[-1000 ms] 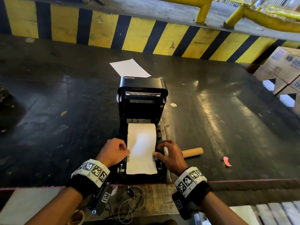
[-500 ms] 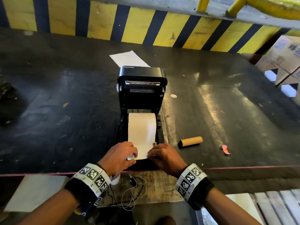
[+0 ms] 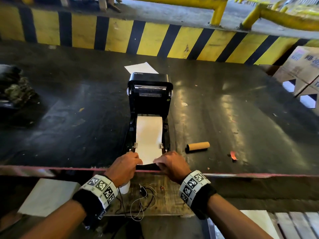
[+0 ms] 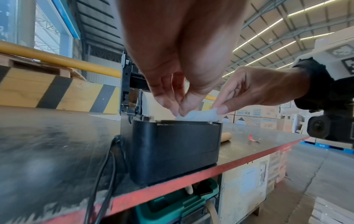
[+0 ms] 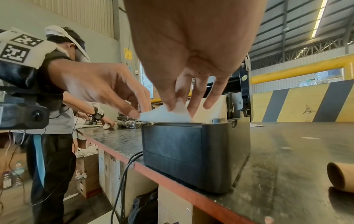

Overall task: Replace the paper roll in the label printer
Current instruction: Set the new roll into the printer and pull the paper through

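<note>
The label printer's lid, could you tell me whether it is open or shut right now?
Open. The lid stands upright behind the paper, which lies uncovered in the printer.

A dark worktable [image 3: 72, 118] with a red front edge carries the open label printer [image 3: 149, 94] just beyond the hands, an empty cardboard core [image 3: 197, 147] right of the right hand [image 3: 172, 165], and a white sheet [image 3: 140, 67] behind the printer.
</note>
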Demonstrator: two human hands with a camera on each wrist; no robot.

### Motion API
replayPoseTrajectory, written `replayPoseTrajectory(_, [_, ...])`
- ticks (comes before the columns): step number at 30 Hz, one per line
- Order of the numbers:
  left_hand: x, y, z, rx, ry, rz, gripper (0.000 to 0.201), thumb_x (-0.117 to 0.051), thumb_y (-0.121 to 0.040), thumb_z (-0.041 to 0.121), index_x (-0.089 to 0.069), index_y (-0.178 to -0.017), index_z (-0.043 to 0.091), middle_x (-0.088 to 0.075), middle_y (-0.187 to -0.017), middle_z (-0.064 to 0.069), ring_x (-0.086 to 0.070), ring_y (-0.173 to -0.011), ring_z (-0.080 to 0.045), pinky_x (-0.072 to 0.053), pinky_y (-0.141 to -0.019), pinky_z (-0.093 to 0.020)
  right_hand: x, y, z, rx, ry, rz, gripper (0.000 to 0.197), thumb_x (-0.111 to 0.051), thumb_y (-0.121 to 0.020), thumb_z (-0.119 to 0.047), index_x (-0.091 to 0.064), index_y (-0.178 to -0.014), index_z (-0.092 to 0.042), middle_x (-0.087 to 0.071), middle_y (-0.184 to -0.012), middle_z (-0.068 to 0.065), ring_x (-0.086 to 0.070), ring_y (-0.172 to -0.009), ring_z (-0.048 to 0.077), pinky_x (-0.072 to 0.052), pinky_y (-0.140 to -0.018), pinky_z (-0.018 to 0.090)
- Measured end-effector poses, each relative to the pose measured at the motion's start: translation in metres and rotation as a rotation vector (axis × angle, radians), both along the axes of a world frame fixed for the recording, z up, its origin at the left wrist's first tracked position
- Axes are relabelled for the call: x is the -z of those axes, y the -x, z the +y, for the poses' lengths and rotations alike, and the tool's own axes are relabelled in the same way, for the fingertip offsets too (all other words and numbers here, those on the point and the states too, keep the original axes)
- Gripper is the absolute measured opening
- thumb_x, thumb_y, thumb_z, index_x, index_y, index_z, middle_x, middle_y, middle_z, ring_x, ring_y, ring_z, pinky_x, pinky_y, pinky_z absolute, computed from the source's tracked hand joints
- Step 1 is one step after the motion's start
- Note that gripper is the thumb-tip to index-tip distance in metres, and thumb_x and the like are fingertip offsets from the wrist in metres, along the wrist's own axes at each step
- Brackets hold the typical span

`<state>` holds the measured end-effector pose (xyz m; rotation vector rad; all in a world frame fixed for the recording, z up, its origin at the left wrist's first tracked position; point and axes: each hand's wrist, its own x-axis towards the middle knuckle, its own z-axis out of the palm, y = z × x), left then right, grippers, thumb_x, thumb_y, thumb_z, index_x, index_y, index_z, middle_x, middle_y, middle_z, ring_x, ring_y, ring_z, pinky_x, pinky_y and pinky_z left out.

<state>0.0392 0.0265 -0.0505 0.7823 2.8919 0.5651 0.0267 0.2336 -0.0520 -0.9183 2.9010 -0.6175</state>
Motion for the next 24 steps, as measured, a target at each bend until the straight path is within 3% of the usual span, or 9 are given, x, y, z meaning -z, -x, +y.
replayPoseTrajectory(3, [0.000,-0.016,0.001,-0.042,-0.021,0.031,0.024,-0.054,-0.088,0.003,-0.066,-0.109,0.008,-0.063,-0.102,-0.007,-0.059,-0.092,-0.020,-0.053,-0.082,-0.032,0.000,-0.013,0.000,0.039,-0.019,-0.051,0.027,-0.046,-0.092,-0.016,-0.071,-0.100,-0.015,-0.075,-0.092,0.010,-0.065,-0.080,0.028,-0.048,-0.082,0.036])
replayPoseTrajectory(8, [0.000,-0.041,0.007,-0.099,-0.045,0.069,0.021,-0.058,-0.085,0.003,-0.069,-0.102,0.007,-0.065,-0.096,-0.009,-0.058,-0.088,-0.022,-0.055,-0.076,-0.037,-0.001,-0.033,-0.001,0.044,-0.031,-0.070,0.027,-0.047,-0.088,-0.014,-0.071,-0.102,-0.014,-0.075,-0.100,0.011,-0.067,-0.087,0.028,-0.050,-0.087,0.039])
replayPoseTrajectory(12, [0.004,-0.056,0.010,-0.136,-0.053,0.100,0.019,-0.063,-0.081,0.000,-0.071,-0.097,0.007,-0.068,-0.092,-0.010,-0.060,-0.083,-0.023,-0.056,-0.070,-0.036,-0.001,-0.046,0.000,0.037,-0.039,-0.074,0.027,-0.045,-0.087,-0.014,-0.071,-0.089,-0.009,-0.075,-0.091,0.012,-0.066,-0.082,0.028,-0.050,-0.084,0.040])
replayPoseTrajectory(20, [0.007,-0.064,0.007,-0.164,-0.040,0.101,0.021,-0.062,-0.080,-0.004,-0.071,-0.095,0.008,-0.069,-0.092,-0.009,-0.059,-0.083,-0.023,-0.055,-0.070,-0.039,0.002,-0.056,0.001,0.051,0.017,-0.125,0.024,-0.048,-0.089,-0.015,-0.071,-0.087,-0.011,-0.074,-0.085,0.010,-0.065,-0.078,0.027,-0.051,-0.073,0.035])
replayPoseTrajectory(24, [-0.001,-0.058,0.007,-0.198,-0.086,0.052,0.026,-0.058,-0.082,0.002,-0.068,-0.105,0.009,-0.068,-0.103,-0.005,-0.059,-0.094,-0.019,-0.053,-0.084,-0.036,-0.007,-0.047,0.002,0.055,0.016,-0.141,0.028,-0.052,-0.091,-0.030,-0.067,-0.111,-0.015,-0.070,-0.116,0.004,-0.063,-0.103,0.021,-0.047,-0.090,0.035])
